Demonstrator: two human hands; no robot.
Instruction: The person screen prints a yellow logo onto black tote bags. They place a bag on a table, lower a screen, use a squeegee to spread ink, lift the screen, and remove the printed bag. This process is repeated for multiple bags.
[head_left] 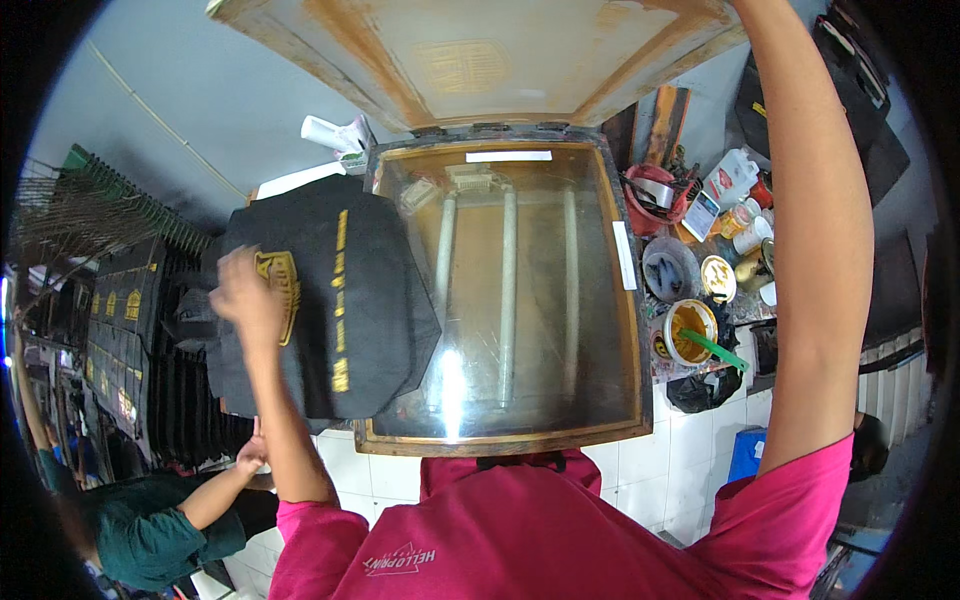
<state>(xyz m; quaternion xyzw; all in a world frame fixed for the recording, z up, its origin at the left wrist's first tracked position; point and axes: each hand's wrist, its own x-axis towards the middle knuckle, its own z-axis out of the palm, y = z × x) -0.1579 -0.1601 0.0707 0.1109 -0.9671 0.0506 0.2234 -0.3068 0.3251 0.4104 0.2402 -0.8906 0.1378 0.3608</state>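
**Black fabric [318, 300] at the left, left hand [248, 295] beside its yellow crest [290, 300]**

Lies mostly flat, overlapping the left side of the glass-topped surface [540, 350]. Too blurred at the left hand to tell whether gripping, touching or just above the cloth. Right hand out of view, so impossible to tell whether apart or clamped; right arm [815, 200] stretched up toward the corner of the raised frame [560, 80].

To do this well, probably best to handle the fabric by its plain margins, smooth out folds, and avoid rubbing the crest in case of wet ink. Wise, too, to hold the frame high and steady, well apart from cloth and fingers.

Counting outward: on the fabric, one crest and one line of yellow lettering [341, 300]. Under the glass, three pale tubes [508, 290]; along its edges, two white strips [508, 156]. At the right, one tub [672, 345] of yellow paste with one green stick [720, 350], one reddish basin [640, 212], one white jug [733, 175]. At far left, hanging black pieces [125, 285], too crowded to count. Below them, one co-worker [150, 530] in green.
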